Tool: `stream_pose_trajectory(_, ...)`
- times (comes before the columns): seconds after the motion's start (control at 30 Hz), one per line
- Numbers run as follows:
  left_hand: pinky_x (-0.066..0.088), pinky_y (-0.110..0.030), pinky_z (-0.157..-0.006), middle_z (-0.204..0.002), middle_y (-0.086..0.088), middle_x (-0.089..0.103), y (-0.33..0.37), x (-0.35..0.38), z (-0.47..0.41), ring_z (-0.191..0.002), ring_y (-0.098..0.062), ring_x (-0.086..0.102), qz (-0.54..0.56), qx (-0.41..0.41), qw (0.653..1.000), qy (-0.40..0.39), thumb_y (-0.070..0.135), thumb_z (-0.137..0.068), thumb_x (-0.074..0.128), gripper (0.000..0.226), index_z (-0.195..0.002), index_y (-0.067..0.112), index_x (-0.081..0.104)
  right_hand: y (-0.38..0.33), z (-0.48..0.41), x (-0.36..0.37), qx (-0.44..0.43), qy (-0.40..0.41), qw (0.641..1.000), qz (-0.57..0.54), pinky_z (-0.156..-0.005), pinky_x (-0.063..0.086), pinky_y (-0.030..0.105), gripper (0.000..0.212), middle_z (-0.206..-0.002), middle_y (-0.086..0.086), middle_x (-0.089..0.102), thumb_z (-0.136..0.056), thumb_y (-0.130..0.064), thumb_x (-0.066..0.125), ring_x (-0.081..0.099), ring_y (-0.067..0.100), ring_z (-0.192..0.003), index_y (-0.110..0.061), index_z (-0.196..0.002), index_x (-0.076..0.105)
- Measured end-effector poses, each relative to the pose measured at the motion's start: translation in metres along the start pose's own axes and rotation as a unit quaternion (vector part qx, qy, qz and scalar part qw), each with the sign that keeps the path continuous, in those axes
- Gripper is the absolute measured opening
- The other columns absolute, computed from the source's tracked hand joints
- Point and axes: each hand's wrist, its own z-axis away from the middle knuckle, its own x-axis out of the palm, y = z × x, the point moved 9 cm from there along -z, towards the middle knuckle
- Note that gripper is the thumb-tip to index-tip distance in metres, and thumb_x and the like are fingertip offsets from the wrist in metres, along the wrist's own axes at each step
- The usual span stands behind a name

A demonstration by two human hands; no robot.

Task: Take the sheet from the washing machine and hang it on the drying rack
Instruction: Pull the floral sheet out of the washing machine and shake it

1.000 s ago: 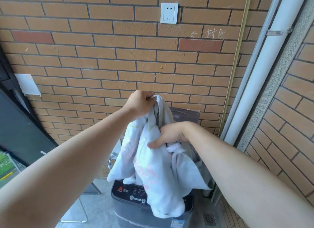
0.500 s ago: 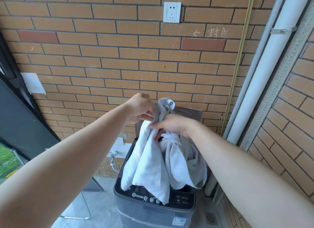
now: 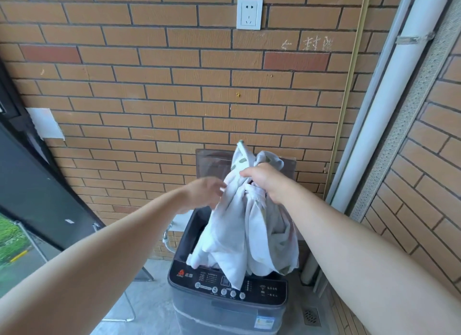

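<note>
A bunched white sheet [image 3: 239, 235] with a faint pattern hangs over the open top of the grey washing machine [image 3: 227, 299]. Its lower folds drape onto the control panel. My right hand [image 3: 267, 180] grips the sheet near its top. My left hand [image 3: 204, 192] is just left of the cloth, blurred, its fingers at the sheet's edge; whether it holds the cloth is unclear. The machine's lid [image 3: 209, 165] stands raised behind the sheet. No drying rack is in view.
A brick wall [image 3: 174, 85] with a white socket [image 3: 249, 13] rises behind the machine. White pipes [image 3: 389, 105] run down the right corner. A dark door frame [image 3: 30, 190] stands at left, thin metal legs [image 3: 124, 314] on the concrete floor, a floor drain [image 3: 310, 316] at right.
The sheet has dropped lower toward the machine. My left hand let go of the top of the cloth and moved down to its left edge, while my right hand took the top of the bundle.
</note>
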Motion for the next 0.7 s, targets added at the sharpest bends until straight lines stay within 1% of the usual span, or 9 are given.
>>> stream_pose_trajectory(0.1,0.055,-0.041,-0.090,-0.089,-0.005,0.071,-0.024,0.023,-0.003,-0.085,-0.020,0.066,0.035,-0.021,0.998,-0.038,-0.003,-0.071,0.062,0.035,-0.099,0.018,0.070,0.004,-0.003,-0.006,0.017,0.009,0.999,-0.039,-0.055,0.040,0.023,0.016,-0.075,0.005,0.058,-0.096,-0.024,0.062,0.056,0.015,-0.064,-0.009,-0.089,0.060)
stream_pose_trajectory(0.17,0.058,-0.031,-0.076,-0.083,-0.001,0.071,-0.038,0.024,-0.008,-0.080,-0.018,0.066,0.034,-0.046,0.998,-0.028,0.004,-0.074,0.070,0.022,-0.093,0.017,0.071,0.007,-0.006,-0.009,0.030,0.013,0.998,-0.060,-0.056,0.041,0.023,0.019,-0.074,0.006,0.058,-0.096,-0.024,0.061,0.056,0.017,-0.063,-0.010,-0.082,0.059)
stream_pose_trajectory(0.23,0.047,-0.025,-0.065,-0.081,0.002,0.065,-0.053,0.019,-0.014,-0.074,-0.017,0.058,-0.138,-0.059,0.988,-0.032,0.028,-0.076,0.076,0.015,-0.086,0.020,0.068,0.010,-0.010,-0.016,0.039,0.035,0.995,-0.084,-0.058,0.043,0.023,0.018,-0.074,0.007,0.059,-0.095,-0.023,0.061,0.058,0.019,-0.064,-0.011,-0.081,0.057)
stream_pose_trajectory(0.3,0.050,-0.029,-0.070,-0.091,0.002,0.064,-0.075,0.021,-0.014,-0.080,-0.017,0.061,-0.282,-0.085,0.951,-0.092,0.045,-0.076,0.075,0.030,-0.094,0.022,0.068,0.014,-0.015,-0.025,0.042,0.066,0.993,-0.092,-0.066,0.046,0.026,0.015,-0.081,0.010,0.063,-0.092,-0.023,0.063,0.061,0.023,-0.070,-0.011,-0.084,0.057)
stream_pose_trajectory(0.4,0.058,-0.036,-0.082,-0.109,-0.002,0.064,-0.089,0.011,-0.013,-0.094,-0.024,0.067,-0.267,-0.113,0.951,-0.105,0.039,-0.080,0.076,0.042,-0.115,0.018,0.066,0.018,-0.021,-0.036,0.040,0.098,0.990,-0.099,-0.075,0.048,0.031,0.015,-0.086,0.010,0.064,-0.091,-0.025,0.061,0.062,0.024,-0.079,-0.013,-0.082,0.056)
stream_pose_trajectory(0.47,0.054,-0.033,-0.075,-0.110,-0.003,0.063,-0.082,-0.006,-0.016,-0.093,-0.023,0.062,-0.275,-0.104,0.955,-0.045,0.037,-0.081,0.078,0.044,-0.116,0.016,0.063,0.019,-0.022,-0.041,0.037,0.116,0.989,-0.084,-0.077,0.046,0.031,0.020,-0.083,0.006,0.062,-0.093,-0.028,0.058,0.060,0.023,-0.082,-0.015,-0.079,0.054)
stream_pose_trajectory(0.57,0.038,-0.028,-0.054,-0.093,-0.006,0.059,-0.058,-0.043,-0.020,-0.075,-0.022,0.050,-0.254,-0.071,0.954,0.144,0.029,-0.082,0.073,0.032,-0.097,0.013,0.049,0.021,-0.025,-0.046,0.038,0.145,0.987,-0.057,-0.077,0.044,0.030,0.024,-0.083,0.004,0.061,-0.096,-0.030,0.052,0.058,0.022,-0.083,-0.015,-0.077,0.053)
stream_pose_trajectory(0.63,0.028,-0.028,-0.046,-0.078,-0.004,0.050,-0.041,-0.058,-0.017,-0.064,-0.022,0.040,-0.170,-0.035,0.957,0.232,0.024,-0.087,0.065,0.028,-0.083,0.014,0.038,0.023,-0.026,-0.047,0.045,0.155,0.985,-0.062,-0.067,0.042,0.028,0.025,-0.083,0.004,0.063,-0.097,-0.029,0.050,0.057,0.019,-0.075,-0.013,-0.079,0.056)
stream_pose_trajectory(0.7,0.027,-0.030,-0.047,-0.069,0.000,0.045,-0.020,-0.063,-0.015,-0.062,-0.023,0.037,-0.123,0.019,0.957,0.263,0.019,-0.089,0.061,0.030,-0.076,0.016,0.034,0.026,-0.028,-0.046,0.055,0.150,0.983,-0.088,-0.057,0.037,0.025,0.025,-0.080,0.004,0.063,-0.098,-0.028,0.050,0.053,0.015,-0.064,-0.011,-0.083,0.060)
